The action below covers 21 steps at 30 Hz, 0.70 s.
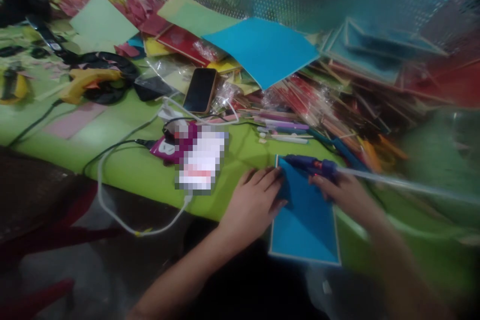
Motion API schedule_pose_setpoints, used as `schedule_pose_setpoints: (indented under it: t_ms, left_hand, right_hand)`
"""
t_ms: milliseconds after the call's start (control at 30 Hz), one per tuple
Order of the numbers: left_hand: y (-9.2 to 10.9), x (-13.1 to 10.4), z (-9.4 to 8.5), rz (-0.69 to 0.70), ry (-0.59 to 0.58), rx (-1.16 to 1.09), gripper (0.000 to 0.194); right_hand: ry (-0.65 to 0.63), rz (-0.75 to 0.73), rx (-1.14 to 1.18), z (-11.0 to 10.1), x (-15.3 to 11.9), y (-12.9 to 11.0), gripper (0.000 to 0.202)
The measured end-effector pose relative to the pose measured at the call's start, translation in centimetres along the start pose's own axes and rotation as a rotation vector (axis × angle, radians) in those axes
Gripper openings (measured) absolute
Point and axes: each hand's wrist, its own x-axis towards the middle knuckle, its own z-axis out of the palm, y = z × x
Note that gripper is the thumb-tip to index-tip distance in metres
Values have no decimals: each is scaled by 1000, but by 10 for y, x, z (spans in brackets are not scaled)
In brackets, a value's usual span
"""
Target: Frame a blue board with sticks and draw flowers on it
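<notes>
A blue rectangular panel (305, 230) with pale edging lies at the table's front edge. My left hand (255, 205) rests on its upper left side, fingers bent over the edge; whether it pinches anything is hidden. Wrapped round a dark blue glue gun (313, 165), my right hand (347, 192) is over the panel's upper right part. The gun's nozzle points left, close to the panel's top left corner, and a long clear glue stick (390, 182) runs out of its rear to the right.
On the green table (131, 170) are a lit phone (202, 162) on a white cable, a purple power strip (161, 149) and a dark phone (201, 90). A yellow glue gun (90, 80) lies at the left. Paper sheets (266, 47), thin sticks and pens are piled behind.
</notes>
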Motion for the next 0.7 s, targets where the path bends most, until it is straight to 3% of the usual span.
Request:
schedule_pose_setpoints:
  t_ms: [233,567,700]
  left_hand:
    - [-1,-1,1,-5,1,-10,41]
    - [-2,0,2,-11,6,-11,39]
    - [-3,0,2,-7,13,-3,38]
  right_hand:
    - [-10,-44,12,1,3,1,54]
    - [21,-47,27,-20,-7,13,53]
    - [78,-29,198,-30,-17,20,54]
